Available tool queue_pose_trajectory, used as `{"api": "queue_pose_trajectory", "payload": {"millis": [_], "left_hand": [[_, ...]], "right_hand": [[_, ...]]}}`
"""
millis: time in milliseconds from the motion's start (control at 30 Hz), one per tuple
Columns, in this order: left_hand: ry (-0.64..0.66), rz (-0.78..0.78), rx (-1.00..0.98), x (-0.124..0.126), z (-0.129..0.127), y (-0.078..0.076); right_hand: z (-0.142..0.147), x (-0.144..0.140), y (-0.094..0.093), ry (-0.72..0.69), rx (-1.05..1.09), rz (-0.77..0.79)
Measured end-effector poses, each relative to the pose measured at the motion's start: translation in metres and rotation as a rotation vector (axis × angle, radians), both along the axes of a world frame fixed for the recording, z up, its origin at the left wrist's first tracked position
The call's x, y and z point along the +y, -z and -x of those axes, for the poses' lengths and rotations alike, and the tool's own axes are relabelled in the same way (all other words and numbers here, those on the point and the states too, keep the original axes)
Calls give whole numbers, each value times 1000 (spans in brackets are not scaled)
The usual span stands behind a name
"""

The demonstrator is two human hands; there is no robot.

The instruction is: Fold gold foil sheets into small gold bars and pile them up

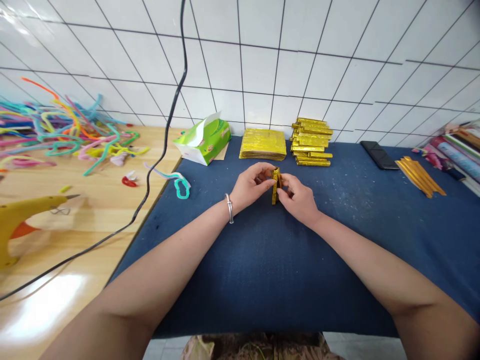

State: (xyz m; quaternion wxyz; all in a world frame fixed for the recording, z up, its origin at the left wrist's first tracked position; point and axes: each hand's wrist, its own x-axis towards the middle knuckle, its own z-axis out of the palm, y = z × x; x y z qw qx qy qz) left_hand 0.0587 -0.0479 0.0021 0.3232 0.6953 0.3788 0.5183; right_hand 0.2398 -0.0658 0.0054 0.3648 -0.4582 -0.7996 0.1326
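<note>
Both my hands meet over the middle of the blue cloth (262, 260). My left hand (250, 186) and my right hand (298, 197) pinch a small folded gold foil piece (276, 184) between them, held upright on its narrow end. A silver bangle (229, 208) circles my left wrist. Behind the hands lies a flat stack of gold foil sheets (263, 143), and to its right a pile of folded gold foil bars (311, 142).
A green tissue box (204, 140) stands at the back left of the cloth. Several gold strips (420, 176) and a black phone (378, 154) lie at the right. On the wooden table: pipe cleaners (63, 131), a yellow glue gun (22, 220), a black cable (150, 175).
</note>
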Motion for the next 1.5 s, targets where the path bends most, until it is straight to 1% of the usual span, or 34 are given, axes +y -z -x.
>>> {"api": "queue_pose_trajectory", "payload": {"millis": [100,300,600,700,833,1033,1200,1333,1500], "left_hand": [[-29,-3,22,0,0,-1],[-132,-29,91,-4,-3,-4],[-190,-56,113,-5,-5,-5],[-209,-84,127,-4,-4,-6],[-244,-153,160,-4,0,-12],[-235,-219,224,-6,3,-23],[-227,-247,269,-6,3,-27],[-253,-233,300,-6,4,-28],[-264,-207,299,-6,4,-32]], "right_hand": [[0,0,0,-10,13,14],[1,-1,1,-15,14,11],[2,-2,1,7,-76,-65],[2,-1,0,-3,-85,-62],[2,-1,-1,-2,-83,-49],[3,-1,-3,-16,-59,-35],[4,-2,-4,-17,-56,-35],[5,-2,-3,-22,-53,-48],[4,-2,-1,-3,-127,-98]]}}
